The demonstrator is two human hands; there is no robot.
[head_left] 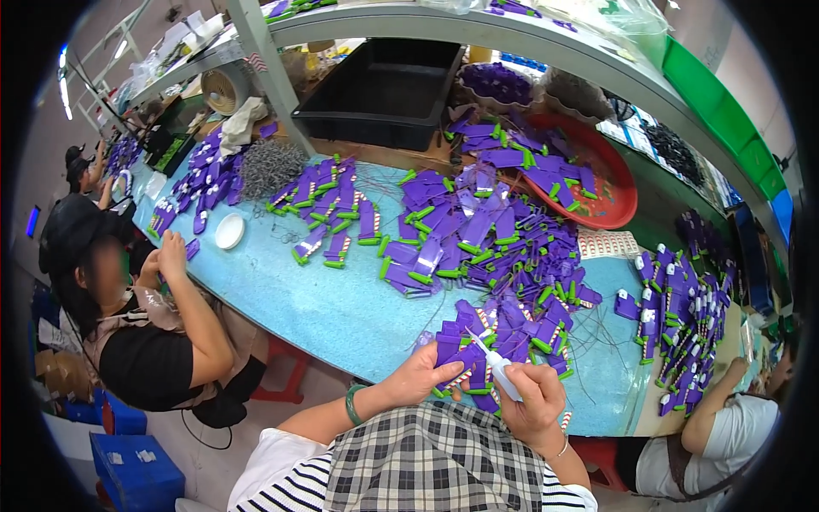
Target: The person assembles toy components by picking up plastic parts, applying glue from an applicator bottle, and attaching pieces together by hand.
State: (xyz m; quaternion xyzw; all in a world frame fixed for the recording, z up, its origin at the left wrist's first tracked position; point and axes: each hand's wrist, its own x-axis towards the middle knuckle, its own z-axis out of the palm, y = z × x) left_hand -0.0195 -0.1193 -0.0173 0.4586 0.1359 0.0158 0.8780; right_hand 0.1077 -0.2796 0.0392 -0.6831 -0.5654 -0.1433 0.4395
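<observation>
Near the table's front edge, my right hand [536, 403] is closed round a small white squeeze bottle [503, 377] with a thin pointed nozzle. The nozzle tip points up and left, over purple plastic pieces. My left hand [422, 375], a green bangle on its wrist, pinches a flat purple plastic piece [450, 348] between thumb and fingers. The far end of that piece blends into the others behind it. Just beyond both hands lies a heap of purple pieces with green ends [503, 239], some with red-and-white striped strips.
A red round tray [627, 192] and a black bin [375, 94] stand at the back under a shelf [409, 26]. A white lid [229, 231] and a pile of metal bits [271, 169] lie left. Co-workers sit left [145, 341] and right [708, 444].
</observation>
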